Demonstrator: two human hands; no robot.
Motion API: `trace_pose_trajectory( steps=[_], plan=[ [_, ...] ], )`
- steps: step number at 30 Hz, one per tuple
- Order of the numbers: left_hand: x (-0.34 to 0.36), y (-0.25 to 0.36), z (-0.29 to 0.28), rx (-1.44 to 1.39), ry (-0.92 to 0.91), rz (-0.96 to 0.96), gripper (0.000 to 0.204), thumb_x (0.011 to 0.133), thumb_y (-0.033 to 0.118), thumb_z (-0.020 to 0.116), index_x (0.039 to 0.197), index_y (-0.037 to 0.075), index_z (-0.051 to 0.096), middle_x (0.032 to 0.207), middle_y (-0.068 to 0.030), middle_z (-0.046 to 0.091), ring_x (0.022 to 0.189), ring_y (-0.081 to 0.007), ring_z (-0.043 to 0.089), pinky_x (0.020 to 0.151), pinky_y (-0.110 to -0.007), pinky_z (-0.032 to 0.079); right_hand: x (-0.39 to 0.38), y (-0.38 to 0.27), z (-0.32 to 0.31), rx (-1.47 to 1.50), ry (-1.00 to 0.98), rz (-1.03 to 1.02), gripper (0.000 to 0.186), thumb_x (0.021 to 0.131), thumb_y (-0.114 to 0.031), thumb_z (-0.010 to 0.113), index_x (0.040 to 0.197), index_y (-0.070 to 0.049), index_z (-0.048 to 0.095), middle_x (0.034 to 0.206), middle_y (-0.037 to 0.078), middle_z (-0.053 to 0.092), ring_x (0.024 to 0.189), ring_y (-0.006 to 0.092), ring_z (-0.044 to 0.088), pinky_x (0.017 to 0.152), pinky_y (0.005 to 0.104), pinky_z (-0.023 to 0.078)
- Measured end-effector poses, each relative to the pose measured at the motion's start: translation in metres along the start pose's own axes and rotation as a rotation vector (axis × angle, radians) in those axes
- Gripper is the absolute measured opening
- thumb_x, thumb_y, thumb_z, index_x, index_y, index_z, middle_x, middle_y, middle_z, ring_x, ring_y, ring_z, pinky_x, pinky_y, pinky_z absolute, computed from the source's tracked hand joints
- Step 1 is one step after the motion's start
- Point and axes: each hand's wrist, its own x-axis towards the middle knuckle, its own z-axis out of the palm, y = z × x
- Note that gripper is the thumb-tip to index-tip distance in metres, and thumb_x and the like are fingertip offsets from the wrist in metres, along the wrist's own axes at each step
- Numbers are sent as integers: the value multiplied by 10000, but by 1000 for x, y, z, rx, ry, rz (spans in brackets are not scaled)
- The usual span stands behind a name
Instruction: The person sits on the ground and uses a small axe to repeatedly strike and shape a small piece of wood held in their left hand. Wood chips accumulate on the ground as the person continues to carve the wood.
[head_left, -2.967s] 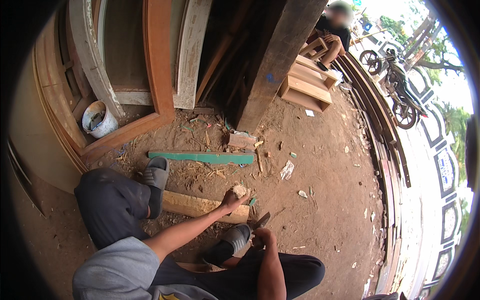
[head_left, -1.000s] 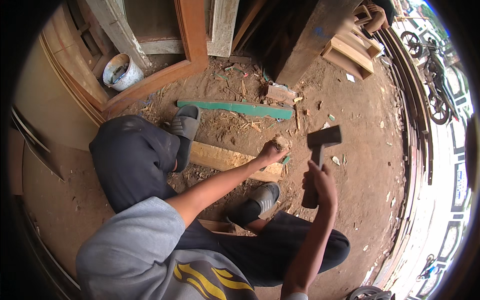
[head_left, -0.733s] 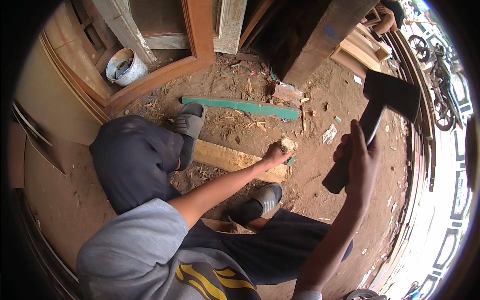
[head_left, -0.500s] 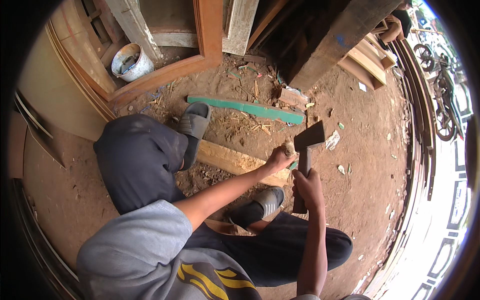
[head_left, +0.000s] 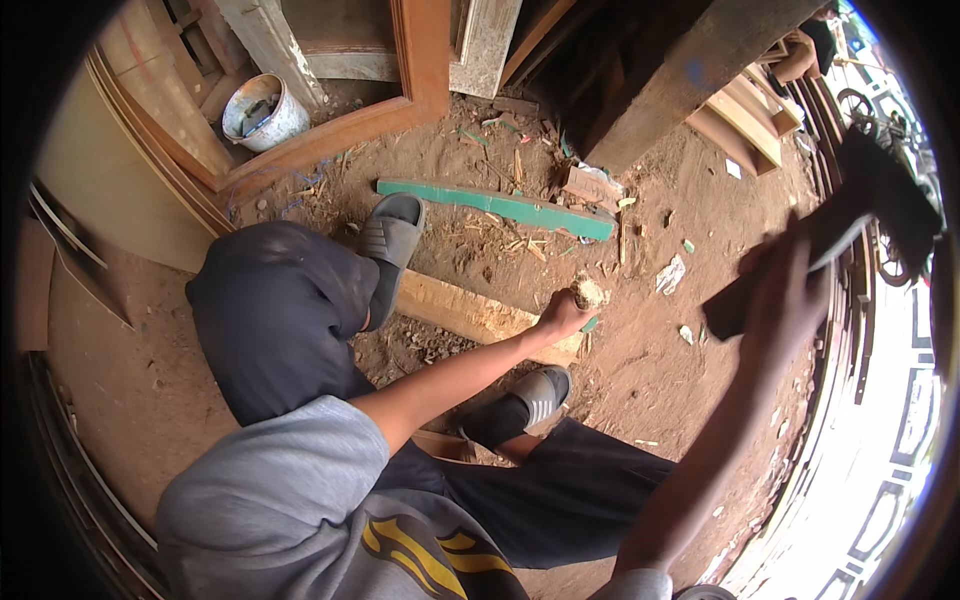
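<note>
We see a bare dirt floor strewn with wood chips. At mid-frame our left hand grips a small pale wood piece standing on the pale wooden plank. At right, blurred, our right hand clasps the dark-headed hatchet, raised. A long green wooden strip lies above centre; a white bucket sits upper left.
</note>
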Motion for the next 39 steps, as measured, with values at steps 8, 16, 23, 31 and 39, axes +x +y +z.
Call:
trace_pose_trajectory(
  steps=[8,16,23,31,39],
  plan=[
    [-2,-23,16,0,-11,-13,304,743,239,561,964,29,565,944,-150,607,894,-279,578,751,-359,453,-90,137,-29,-104,-446,933,243,799,-216,582,835,-3,472,611,55,507,486,147,516,433,291,450],
    [8,-2,-21,-26,-180,-215,317,712,312,606,687,-4,592,619,-104,606,594,-203,604,590,-347,460,-120,221,-56,347,-323,1275,176,840,-187,526,821,-31,446,609,63,506,481,169,513,423,308,438],
    [7,-6,-17,-192,-266,-199,374,766,304,601,496,85,465,478,4,493,468,-102,512,486,-286,409,-165,330,-90,74,-333,1487,127,825,-150,504,814,-31,461,596,80,511,470,203,503,445,338,445],
    [12,-1,-19,-289,-232,-342,385,785,394,600,695,21,561,582,-76,564,537,-125,566,509,-271,462,-190,340,-101,-165,-454,1606,198,798,-171,513,951,-48,486,762,88,478,672,211,464,569,388,375],
    [4,2,-13,-390,-152,-293,450,795,426,582,882,-12,525,709,-88,559,630,-133,564,551,-260,452,-198,341,-102,-189,-241,1676,259,720,-179,603,921,-27,538,749,115,531,598,228,500,524,396,407]
  ],
)
